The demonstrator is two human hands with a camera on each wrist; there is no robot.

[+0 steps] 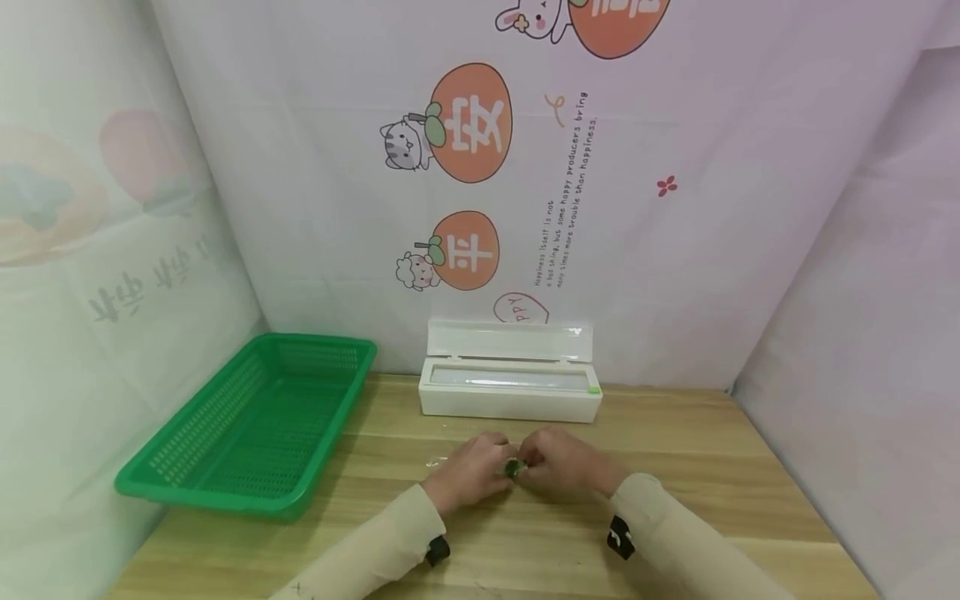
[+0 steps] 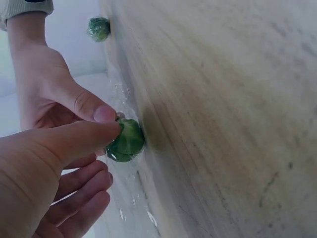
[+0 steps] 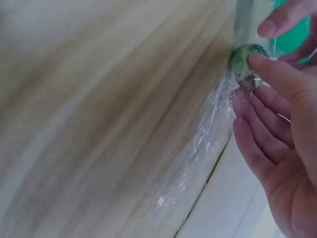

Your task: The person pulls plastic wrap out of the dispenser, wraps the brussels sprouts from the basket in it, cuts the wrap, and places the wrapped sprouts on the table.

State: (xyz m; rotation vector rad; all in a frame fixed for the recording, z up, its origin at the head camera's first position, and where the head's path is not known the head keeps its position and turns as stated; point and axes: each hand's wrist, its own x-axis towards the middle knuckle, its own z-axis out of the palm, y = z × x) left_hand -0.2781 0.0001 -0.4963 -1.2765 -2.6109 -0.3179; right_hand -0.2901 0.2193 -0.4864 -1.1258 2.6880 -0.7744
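Observation:
Between my two hands, low over the table, is a green Brussels sprout (image 2: 127, 141) with clear plastic wrap (image 3: 185, 161) around and under it. My left hand (image 1: 474, 469) meets one side of the sprout, its thumb and fingers bent about it. From the other side my right hand (image 1: 564, 461) pinches the sprout, thumb on its surface and fingertips behind the film. The cut stem end shows in the right wrist view. Some fingertips are hidden behind the thumbs. Another wrapped sprout (image 2: 99, 29) sits on the table in the left wrist view.
At the left stands a green perforated basket (image 1: 296, 502). A long white box (image 1: 510, 405) with its lid raised stands behind my hands, against the printed cloth backdrop (image 1: 637, 275). Cloth walls bound the wooden table (image 1: 697, 450) on both sides.

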